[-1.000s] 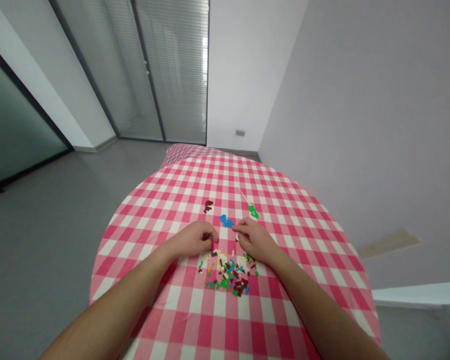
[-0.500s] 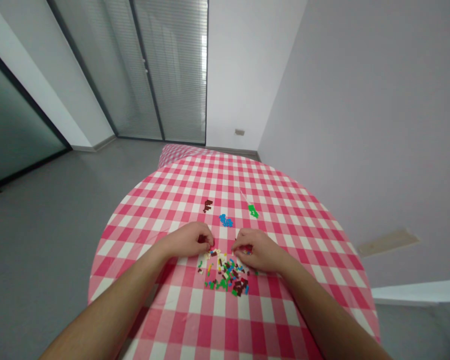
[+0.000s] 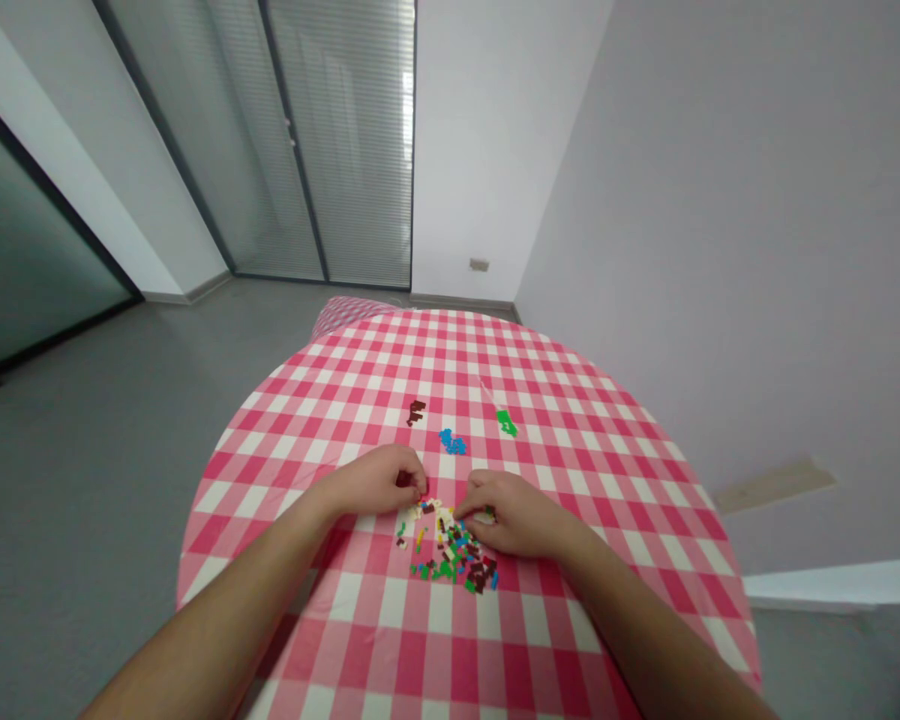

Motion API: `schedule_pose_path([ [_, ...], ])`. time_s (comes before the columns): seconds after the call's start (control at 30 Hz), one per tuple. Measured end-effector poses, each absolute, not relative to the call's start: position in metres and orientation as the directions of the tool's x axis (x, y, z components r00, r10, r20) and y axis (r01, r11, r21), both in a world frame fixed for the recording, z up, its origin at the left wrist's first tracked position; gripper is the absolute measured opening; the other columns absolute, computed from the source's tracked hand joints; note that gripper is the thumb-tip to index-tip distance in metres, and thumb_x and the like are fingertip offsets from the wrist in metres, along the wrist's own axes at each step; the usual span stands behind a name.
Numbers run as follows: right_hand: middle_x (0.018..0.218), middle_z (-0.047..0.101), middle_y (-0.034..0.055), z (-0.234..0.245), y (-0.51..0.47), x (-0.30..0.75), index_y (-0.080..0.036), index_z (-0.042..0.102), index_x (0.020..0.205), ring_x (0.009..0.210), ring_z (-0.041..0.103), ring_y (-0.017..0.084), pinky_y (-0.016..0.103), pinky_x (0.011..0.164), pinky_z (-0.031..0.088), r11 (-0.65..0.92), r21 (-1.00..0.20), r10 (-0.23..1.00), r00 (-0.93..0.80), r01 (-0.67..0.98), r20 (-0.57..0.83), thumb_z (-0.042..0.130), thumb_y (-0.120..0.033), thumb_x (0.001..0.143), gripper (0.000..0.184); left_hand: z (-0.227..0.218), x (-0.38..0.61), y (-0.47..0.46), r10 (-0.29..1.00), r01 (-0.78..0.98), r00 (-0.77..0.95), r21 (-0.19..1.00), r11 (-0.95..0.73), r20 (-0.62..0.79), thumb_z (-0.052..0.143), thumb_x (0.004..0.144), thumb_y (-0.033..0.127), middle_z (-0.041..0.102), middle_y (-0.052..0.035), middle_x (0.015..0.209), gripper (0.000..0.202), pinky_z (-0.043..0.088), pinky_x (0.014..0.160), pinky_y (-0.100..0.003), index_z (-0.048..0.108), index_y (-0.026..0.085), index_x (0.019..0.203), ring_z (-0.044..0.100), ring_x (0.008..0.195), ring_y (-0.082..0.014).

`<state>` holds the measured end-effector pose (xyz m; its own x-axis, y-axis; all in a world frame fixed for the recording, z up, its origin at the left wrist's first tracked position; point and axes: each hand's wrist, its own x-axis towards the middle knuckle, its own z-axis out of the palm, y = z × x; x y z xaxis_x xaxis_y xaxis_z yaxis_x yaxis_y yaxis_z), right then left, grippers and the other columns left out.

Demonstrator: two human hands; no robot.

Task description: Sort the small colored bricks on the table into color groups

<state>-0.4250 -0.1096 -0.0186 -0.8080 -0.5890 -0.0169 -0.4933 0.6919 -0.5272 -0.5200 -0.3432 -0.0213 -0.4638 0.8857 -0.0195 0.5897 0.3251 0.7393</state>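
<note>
A heap of tiny mixed bricks (image 3: 454,550), in white, brown, green, blue and yellow, lies on the round table with a pink-and-white checked cloth (image 3: 360,620). My left hand (image 3: 379,482) rests curled at the heap's far left edge, fingers closed round a small dark brick. At the heap's right edge my right hand (image 3: 506,513) has its fingertips pinched down among the bricks; what they grip is hidden. Beyond the hands lie three small sorted groups: brown bricks (image 3: 415,410), blue bricks (image 3: 451,441) and green bricks (image 3: 505,423).
The table's edge curves round close on the left and right, with grey floor (image 3: 97,420) beyond it. A second checked tabletop (image 3: 337,310) peeks out behind. Glass partitions with blinds (image 3: 330,140) and a plain wall stand further off.
My right hand has drawn back from near the blue group and down to the heap, pinching among the bricks. The left hand has barely moved.
</note>
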Motion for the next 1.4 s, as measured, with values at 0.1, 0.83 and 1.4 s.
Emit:
schedule_pose_path([
  [0.1, 0.08, 0.063, 0.003, -0.018, -0.1109, -0.4247, -0.022, 0.078, 0.095, 0.074, 0.056, 0.015, 0.024, 0.063, 0.037, 0.691, -0.527, -0.59, -0.807, -0.494, -0.017, 0.058, -0.007, 0.076, 0.031, -0.0219, -0.5205, -0.3431, 0.887, 0.585, -0.462, 0.745, 0.321, -0.019, 0.053, 0.07, 0.004, 0.068, -0.0021, 0.076, 0.018, 0.045, 0.066, -0.024, 0.067, 0.015, 0.071, 0.061, 0.07, -0.0139],
  [0.83, 0.082, 0.07, 0.0043, -0.0126, -0.1172, -0.4224, -0.018, 0.073, 0.084, 0.074, 0.06, 0.016, 0.026, 0.066, 0.039, 0.757, -0.51, -0.51, -0.857, -0.409, -0.069, 0.062, -0.015, 0.082, 0.011, -0.0213, -0.5207, -0.344, 0.878, 0.561, -0.476, 0.753, 0.345, -0.047, 0.052, 0.07, 0.005, 0.069, -0.0029, 0.079, 0.018, 0.046, 0.066, -0.025, 0.067, 0.016, 0.072, 0.061, 0.07, -0.0144],
  [1.4, 0.064, 0.067, 0.0009, -0.0114, -0.1162, -0.4195, -0.016, 0.069, 0.068, 0.057, 0.055, 0.012, 0.022, 0.054, 0.036, 0.732, -0.6, -0.411, -0.912, -0.322, -0.011, 0.061, -0.006, 0.068, 0.013, -0.0237, -0.5224, -0.3438, 0.869, 0.536, -0.492, 0.767, 0.354, -0.057, 0.054, 0.07, 0.007, 0.07, -0.0022, 0.079, 0.016, 0.046, 0.067, -0.025, 0.067, 0.017, 0.072, 0.061, 0.071, -0.0144],
])
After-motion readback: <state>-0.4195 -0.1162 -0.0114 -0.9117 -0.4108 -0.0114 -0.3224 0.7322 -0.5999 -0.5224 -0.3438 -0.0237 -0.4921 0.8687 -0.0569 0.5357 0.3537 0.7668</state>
